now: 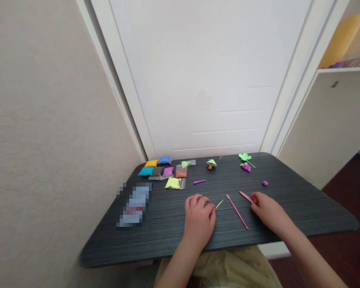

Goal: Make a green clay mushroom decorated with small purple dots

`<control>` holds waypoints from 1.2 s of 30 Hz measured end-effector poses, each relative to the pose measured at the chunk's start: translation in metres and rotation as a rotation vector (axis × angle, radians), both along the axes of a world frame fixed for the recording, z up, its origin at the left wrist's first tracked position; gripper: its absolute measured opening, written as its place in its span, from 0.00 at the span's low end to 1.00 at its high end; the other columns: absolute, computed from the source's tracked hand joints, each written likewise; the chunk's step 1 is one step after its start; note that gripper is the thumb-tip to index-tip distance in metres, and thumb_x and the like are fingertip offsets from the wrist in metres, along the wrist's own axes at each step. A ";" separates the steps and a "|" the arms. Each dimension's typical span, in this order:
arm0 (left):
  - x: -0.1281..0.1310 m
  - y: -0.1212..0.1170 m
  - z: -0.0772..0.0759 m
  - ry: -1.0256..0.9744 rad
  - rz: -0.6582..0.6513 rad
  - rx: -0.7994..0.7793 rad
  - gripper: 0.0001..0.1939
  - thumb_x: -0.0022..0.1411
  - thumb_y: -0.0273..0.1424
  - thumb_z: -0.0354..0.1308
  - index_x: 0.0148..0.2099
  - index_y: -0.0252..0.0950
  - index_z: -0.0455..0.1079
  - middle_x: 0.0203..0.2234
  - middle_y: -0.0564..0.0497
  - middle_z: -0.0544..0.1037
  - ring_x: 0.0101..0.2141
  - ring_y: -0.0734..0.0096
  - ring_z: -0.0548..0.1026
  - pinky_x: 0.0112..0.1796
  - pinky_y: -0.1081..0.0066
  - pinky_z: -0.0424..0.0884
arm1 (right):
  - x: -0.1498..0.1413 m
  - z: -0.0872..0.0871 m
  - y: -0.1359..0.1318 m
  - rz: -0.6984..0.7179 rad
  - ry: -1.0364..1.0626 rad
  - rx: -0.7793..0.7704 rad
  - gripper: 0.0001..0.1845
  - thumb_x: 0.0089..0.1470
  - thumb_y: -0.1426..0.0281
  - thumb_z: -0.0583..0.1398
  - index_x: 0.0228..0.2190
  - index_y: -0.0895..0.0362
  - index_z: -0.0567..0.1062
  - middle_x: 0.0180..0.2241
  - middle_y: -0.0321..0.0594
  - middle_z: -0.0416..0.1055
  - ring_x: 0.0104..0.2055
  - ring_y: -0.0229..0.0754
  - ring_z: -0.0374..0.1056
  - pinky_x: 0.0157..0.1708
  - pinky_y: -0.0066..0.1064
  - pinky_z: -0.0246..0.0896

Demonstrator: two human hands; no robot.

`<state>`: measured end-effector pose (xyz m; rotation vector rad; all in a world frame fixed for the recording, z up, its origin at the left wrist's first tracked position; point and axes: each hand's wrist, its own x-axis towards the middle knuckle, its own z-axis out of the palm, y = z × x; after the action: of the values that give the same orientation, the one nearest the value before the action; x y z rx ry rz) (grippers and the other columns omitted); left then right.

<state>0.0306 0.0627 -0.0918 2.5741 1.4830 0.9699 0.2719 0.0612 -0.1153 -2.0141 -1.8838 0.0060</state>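
Pinched in my right hand [265,208] is a pink modelling knife [246,197], its flat blade pointing left over the table. My left hand [199,218] rests low on the tabletop with the other fingers bent. Its thumb and index finger come together at the lower end of a thin yellow-green clay strip [220,203]. Between the two hands lies a long pink modelling stick [237,211]. A short purple tool [199,181] lies beyond my left hand, and a purple clay ball [265,183] sits beyond my right.
On the dark table [168,236], several clay bags, including a yellow one [173,183], stand at the back left. A clay mushroom shape [211,163], a green clay leaf shape [245,157] and a purple grape cluster [246,168] lie farther back. A blurred packet [135,206] is at left.
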 end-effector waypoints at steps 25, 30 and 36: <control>-0.003 -0.003 -0.002 0.019 -0.009 -0.007 0.12 0.53 0.23 0.50 0.34 0.42 0.72 0.40 0.50 0.71 0.48 0.60 0.60 0.51 0.55 0.51 | -0.075 0.013 -0.028 0.355 -0.044 0.170 0.14 0.57 0.69 0.47 0.34 0.55 0.72 0.28 0.39 0.72 0.31 0.38 0.66 0.36 0.33 0.49; -0.003 -0.003 -0.002 0.006 -0.012 0.009 0.13 0.53 0.22 0.50 0.34 0.41 0.73 0.40 0.49 0.71 0.48 0.59 0.60 0.50 0.54 0.53 | -0.076 0.013 -0.027 0.368 -0.052 0.185 0.13 0.57 0.69 0.48 0.33 0.55 0.72 0.28 0.39 0.72 0.31 0.38 0.65 0.35 0.32 0.47; -0.003 -0.002 -0.003 0.010 -0.022 0.010 0.12 0.53 0.22 0.49 0.33 0.40 0.73 0.39 0.49 0.71 0.47 0.59 0.60 0.50 0.54 0.53 | -0.077 0.012 -0.027 0.374 -0.064 0.200 0.13 0.57 0.69 0.48 0.32 0.55 0.72 0.27 0.38 0.72 0.29 0.37 0.65 0.34 0.32 0.46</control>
<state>0.0277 0.0607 -0.0947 2.6004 1.4534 0.9658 0.1949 0.0338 -0.1035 -1.5285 -2.1793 -0.1427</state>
